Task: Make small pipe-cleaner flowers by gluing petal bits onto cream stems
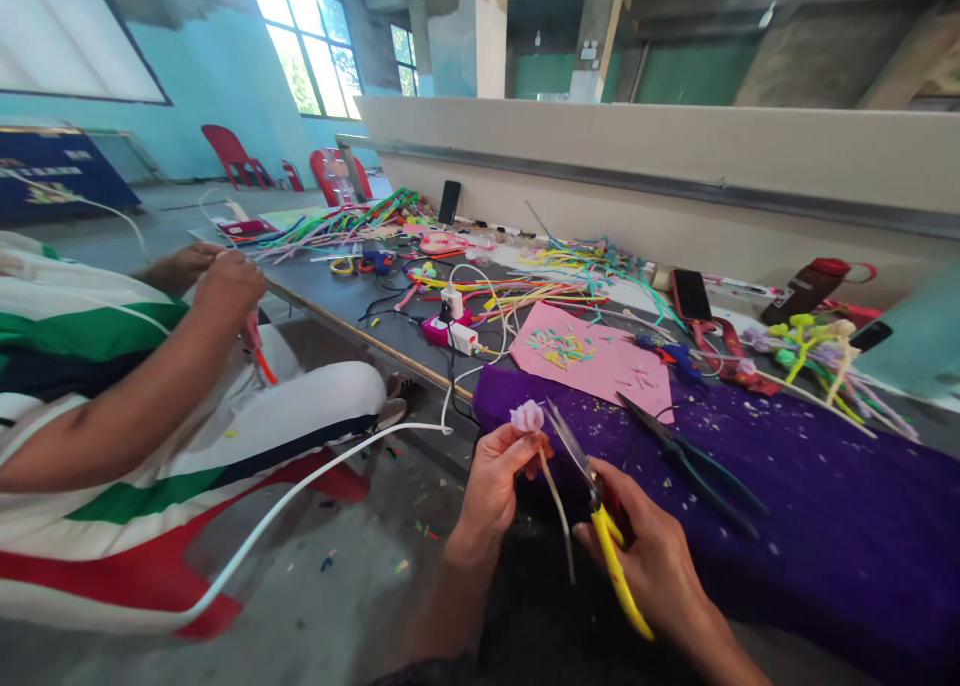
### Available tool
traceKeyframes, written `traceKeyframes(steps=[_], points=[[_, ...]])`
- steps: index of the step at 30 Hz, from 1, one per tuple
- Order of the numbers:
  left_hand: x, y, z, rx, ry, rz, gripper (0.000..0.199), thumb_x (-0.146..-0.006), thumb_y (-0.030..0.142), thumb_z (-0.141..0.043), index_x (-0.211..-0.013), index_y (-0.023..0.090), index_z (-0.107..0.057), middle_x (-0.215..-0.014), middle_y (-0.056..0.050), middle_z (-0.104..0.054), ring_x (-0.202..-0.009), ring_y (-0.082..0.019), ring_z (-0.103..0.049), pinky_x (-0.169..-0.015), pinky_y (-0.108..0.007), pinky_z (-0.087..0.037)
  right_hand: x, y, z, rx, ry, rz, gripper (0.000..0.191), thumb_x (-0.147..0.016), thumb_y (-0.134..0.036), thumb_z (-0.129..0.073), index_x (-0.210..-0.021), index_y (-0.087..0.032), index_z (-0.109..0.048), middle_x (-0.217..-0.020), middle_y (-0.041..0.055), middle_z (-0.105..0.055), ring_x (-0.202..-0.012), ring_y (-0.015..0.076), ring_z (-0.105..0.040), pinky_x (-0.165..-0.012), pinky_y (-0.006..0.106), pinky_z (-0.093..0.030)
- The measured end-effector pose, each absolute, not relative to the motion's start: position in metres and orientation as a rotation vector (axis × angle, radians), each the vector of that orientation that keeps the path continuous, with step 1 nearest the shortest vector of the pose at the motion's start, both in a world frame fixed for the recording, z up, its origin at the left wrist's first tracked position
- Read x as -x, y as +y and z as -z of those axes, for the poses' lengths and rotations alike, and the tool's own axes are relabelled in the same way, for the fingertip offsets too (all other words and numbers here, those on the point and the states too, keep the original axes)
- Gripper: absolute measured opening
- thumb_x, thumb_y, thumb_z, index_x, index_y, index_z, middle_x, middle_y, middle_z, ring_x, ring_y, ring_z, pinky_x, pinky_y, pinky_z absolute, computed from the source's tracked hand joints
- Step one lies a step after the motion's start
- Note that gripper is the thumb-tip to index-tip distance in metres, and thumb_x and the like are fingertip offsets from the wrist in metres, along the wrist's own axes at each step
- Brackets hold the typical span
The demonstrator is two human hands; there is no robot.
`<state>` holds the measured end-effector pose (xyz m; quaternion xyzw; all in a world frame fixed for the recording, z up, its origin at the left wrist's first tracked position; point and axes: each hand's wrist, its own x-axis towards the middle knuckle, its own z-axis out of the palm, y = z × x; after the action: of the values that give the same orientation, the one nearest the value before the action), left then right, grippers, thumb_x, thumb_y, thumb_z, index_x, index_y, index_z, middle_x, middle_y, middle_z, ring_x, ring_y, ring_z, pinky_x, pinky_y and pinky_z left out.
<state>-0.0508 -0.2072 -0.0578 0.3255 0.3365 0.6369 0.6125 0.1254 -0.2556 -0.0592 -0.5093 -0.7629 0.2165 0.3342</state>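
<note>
My left hand [495,476] pinches a pale lilac fuzzy flower [527,416] made of pipe cleaner. From under the fingers its cream stem [556,511] hangs down. My right hand [649,536] is closed around scissors [600,506] with yellow handles. The blades point up and left, their tips close beside the flower; I cannot tell whether they touch it. Below both hands and to the right spreads a purple cloth [810,516]. Dark pliers [686,461] lie on it, right of the scissors. A pink sheet [555,341] beyond carries small cut fuzzy pieces [559,348].
To the left sits a co-worker, whose hands [225,281] hold a pink and orange item. A white cable [315,466] runs between us to a power strip [442,331]. Pipe cleaners [360,221], phones [691,296], glue guns [667,356] and a brown bottle [806,291] lie on the table.
</note>
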Motion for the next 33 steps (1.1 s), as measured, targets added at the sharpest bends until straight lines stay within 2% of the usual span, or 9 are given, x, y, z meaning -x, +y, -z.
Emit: traceKeyframes(steps=[3,7,10,16,20,33], points=[[0.0510,-0.2076,0.0585,-0.741,0.744,-1.470,0.008,-0.069,0.020,-0.068,-0.068,0.012,-0.067,-0.055,0.001,-0.061,-0.044,-0.004,-0.044,-0.044,-0.015,-0.033,-0.1224,-0.2574,0.0576,1.304,-2.021,-0.547,0.053,-0.076,-0.027,-0.060,-0.126,-0.026,-0.042,-0.095,0.0028,-0.061,-0.077,0.0164,-0.061,-0.070,0.026,-0.051],[0.0522,-0.2079,0.0578,-0.708,0.713,-1.453,0.010,-0.068,0.021,-0.068,-0.065,0.012,-0.065,-0.049,0.003,-0.056,-0.041,-0.003,-0.042,-0.042,-0.015,-0.031,-0.1206,-0.2583,0.0583,1.264,-2.035,-0.448,0.053,-0.076,-0.024,-0.059,-0.127,-0.024,-0.042,-0.091,0.0034,-0.061,-0.069,0.0151,-0.060,-0.064,0.026,-0.051],[0.0526,-0.2082,0.0567,-0.688,0.697,-1.436,0.010,-0.066,0.022,-0.069,-0.065,0.012,-0.066,-0.049,0.002,-0.057,-0.041,-0.004,-0.043,-0.041,-0.015,-0.031,-0.1206,-0.2580,0.0587,1.253,-2.043,-0.378,0.053,-0.076,-0.021,-0.058,-0.127,-0.023,-0.042,-0.092,0.0040,-0.060,-0.067,0.0146,-0.059,-0.063,0.026,-0.051],[0.0516,-0.2105,0.0570,-0.702,0.675,-1.418,0.008,-0.067,0.021,-0.068,-0.067,0.013,-0.068,-0.049,0.002,-0.058,-0.041,-0.004,-0.044,-0.042,-0.014,-0.032,-0.1209,-0.2560,0.0598,1.225,-2.048,-0.301,0.054,-0.077,-0.021,-0.058,-0.128,-0.023,-0.040,-0.098,0.0065,-0.058,-0.075,0.0164,-0.059,-0.065,0.027,-0.051],[0.0503,-0.2121,0.0575,-0.720,0.697,-1.410,0.009,-0.068,0.022,-0.068,-0.070,0.014,-0.069,-0.050,0.002,-0.059,-0.042,-0.004,-0.045,-0.042,-0.015,-0.031,-0.1211,-0.2547,0.0614,1.225,-2.027,-0.307,0.054,-0.077,-0.021,-0.060,-0.128,-0.024,-0.041,-0.093,0.0046,-0.059,-0.068,0.0147,-0.058,-0.061,0.026,-0.050],[0.0467,-0.2141,0.0548,-0.787,0.777,-1.428,0.011,-0.065,0.024,-0.071,-0.068,0.014,-0.068,-0.051,0.002,-0.059,-0.043,-0.005,-0.042,-0.044,-0.017,-0.032,-0.1207,-0.2522,0.0626,1.187,-2.032,-0.265,0.050,-0.079,-0.025,-0.057,-0.126,-0.019,-0.042,-0.087,0.0047,-0.060,-0.069,0.0144,-0.057,-0.060,0.024,-0.049]])
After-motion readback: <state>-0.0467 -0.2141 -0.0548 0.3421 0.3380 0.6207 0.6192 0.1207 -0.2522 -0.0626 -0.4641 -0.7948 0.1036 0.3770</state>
